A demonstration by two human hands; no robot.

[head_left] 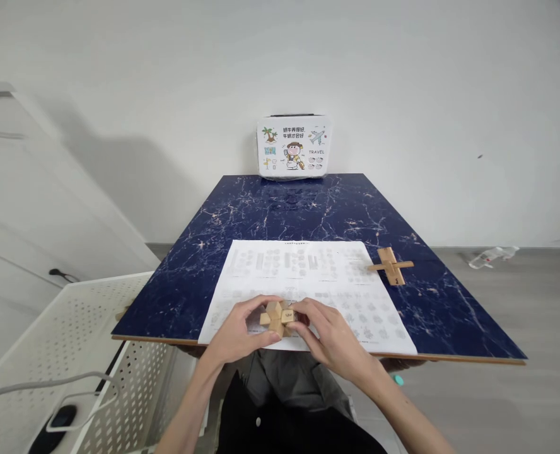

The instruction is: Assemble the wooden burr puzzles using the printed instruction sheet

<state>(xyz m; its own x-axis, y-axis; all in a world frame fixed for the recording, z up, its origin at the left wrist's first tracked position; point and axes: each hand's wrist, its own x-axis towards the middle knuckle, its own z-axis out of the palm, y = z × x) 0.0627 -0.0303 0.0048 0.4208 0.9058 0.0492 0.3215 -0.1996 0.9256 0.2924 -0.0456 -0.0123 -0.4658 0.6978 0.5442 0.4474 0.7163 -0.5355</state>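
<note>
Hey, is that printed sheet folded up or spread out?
Spread out: the printed sheet lies open on the blue table, rows of diagrams showing across it, beneath the wooden puzzle.

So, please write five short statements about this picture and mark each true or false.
1. The white printed paper sheet lies on the dark blue marbled table. True.
2. A red metal mug stands at the table's far end. False: a white rectangular case with cartoon prints stands there.
3. The left hand and right hand touch the pale wooden block of interlocked pieces. True.
4. The tan wooden cross-shaped piece lies by the sheet's right edge. True.
5. The right hand holds the cross-shaped piece. False: it is at the block.
</note>
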